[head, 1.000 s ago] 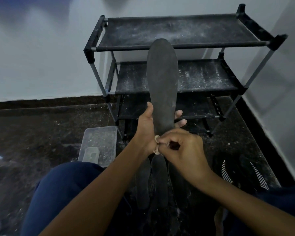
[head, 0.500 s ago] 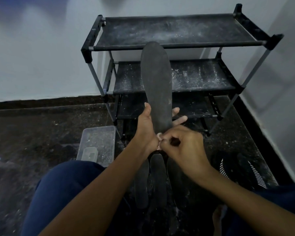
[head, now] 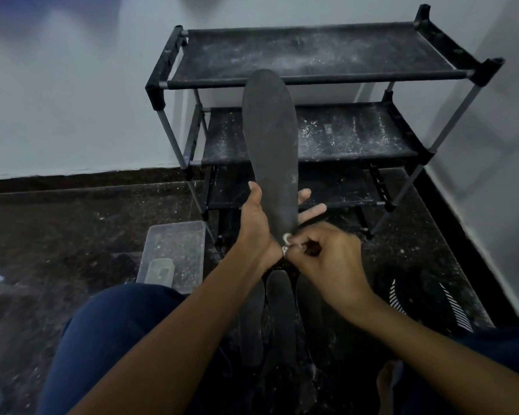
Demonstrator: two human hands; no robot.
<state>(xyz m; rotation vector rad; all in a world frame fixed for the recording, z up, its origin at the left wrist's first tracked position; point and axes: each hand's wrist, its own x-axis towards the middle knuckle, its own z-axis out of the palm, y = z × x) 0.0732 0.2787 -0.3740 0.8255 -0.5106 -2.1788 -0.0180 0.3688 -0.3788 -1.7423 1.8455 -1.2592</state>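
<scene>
A long dark grey insole (head: pixel 270 145) stands upright in front of me, toe end up. My left hand (head: pixel 256 226) grips its lower part, thumb on the left edge and fingers showing past the right edge. My right hand (head: pixel 327 259) sits at the insole's heel with its fingers curled, pinching a small white scrap (head: pixel 286 239) against the heel. What the scrap is cannot be made out.
A dusty black three-tier shoe rack (head: pixel 312 76) stands against the wall ahead. A clear plastic box (head: pixel 174 250) lies on the floor at the left. Three more insoles (head: pixel 279 319) lie on the floor between my knees, and black shoes with white stripes (head: pixel 426 298) sit at the right.
The insole has tilted slightly to the left and my hands have shifted a little with it. My right hand keeps working at the heel.
</scene>
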